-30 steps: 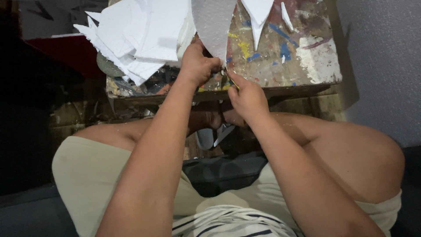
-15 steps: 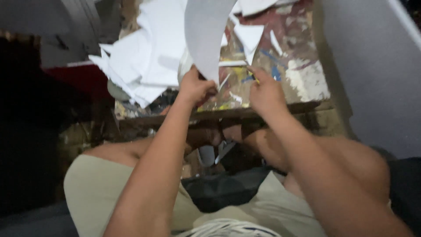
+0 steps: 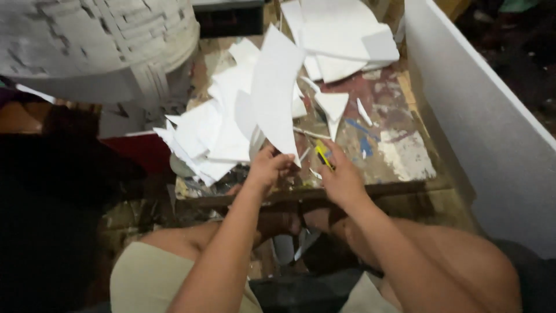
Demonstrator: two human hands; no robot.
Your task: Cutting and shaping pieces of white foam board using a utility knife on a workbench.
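Both bare forearms rose from the bottom of the frame toward its middle, converging. The left hand (image 3: pixel 267 169) sat just left of centre, its wrist straight, its fingers curled into a pinch at the top with the thumb pressed against them. The right hand (image 3: pixel 341 177) lay just right of centre, near the left but apart from it, back of the hand up, fingers bent and closed in a grip. Below the arms, the bent knees and bare thighs spread toward the lower left and lower right.
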